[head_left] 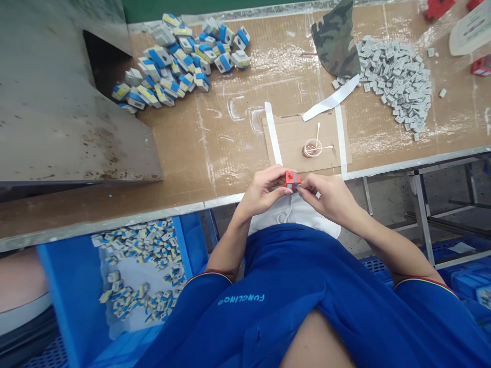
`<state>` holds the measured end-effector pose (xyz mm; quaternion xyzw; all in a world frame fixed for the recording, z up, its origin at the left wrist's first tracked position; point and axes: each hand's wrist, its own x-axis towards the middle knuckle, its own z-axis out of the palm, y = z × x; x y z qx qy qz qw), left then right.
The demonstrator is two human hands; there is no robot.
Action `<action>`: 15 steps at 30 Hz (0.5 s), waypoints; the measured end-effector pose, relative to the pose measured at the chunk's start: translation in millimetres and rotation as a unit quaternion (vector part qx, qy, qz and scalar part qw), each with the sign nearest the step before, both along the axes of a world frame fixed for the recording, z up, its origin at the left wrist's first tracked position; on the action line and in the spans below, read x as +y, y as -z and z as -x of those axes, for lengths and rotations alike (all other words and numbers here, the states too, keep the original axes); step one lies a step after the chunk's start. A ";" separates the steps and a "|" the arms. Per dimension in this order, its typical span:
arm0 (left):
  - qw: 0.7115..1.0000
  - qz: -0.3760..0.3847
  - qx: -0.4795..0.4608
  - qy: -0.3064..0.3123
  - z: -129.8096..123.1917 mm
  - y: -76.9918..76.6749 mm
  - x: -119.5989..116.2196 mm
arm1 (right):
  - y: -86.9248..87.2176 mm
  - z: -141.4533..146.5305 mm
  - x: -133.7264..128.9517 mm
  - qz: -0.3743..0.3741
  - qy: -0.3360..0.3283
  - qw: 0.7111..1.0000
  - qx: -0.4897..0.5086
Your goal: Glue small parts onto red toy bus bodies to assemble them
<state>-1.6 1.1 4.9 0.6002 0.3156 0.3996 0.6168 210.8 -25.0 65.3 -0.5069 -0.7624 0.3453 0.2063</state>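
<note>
Close to my body, just off the table's front edge, my left hand (265, 190) grips a small red and grey toy piece (290, 180) between thumb and fingers. My right hand (326, 195) is closed at the piece's right side, its fingertips pinched against it; whether they hold a separate small part is too small to tell. Beyond my hands, a cardboard sheet (293, 138) lies on the table (184, 158), with white strips along its sides. On it stands a small clear cup (312, 148) with cotton swabs.
Blue, white and yellow blocks (184, 61) are piled at the back left, small grey pieces (402, 76) at the right beside a camouflage cloth (337, 41). A metal box (76, 102) stands left. Below the table edge, a blue crate (80, 306) holds more blocks.
</note>
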 end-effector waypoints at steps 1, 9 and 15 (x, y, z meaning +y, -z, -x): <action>1.000 -0.003 0.006 -0.003 0.2 -0.8 0.2 | 0.5 1.3 -0.2 0.001 0.006 1.000 -0.002; 0.996 0.057 -0.054 -0.031 -2.3 5.7 -1.4 | -3.2 6.9 -4.2 -0.036 0.033 0.999 0.009; 0.966 0.185 -0.167 -0.071 -10.1 0.9 -17.0 | -3.7 25.0 -15.1 -0.183 0.058 0.979 0.062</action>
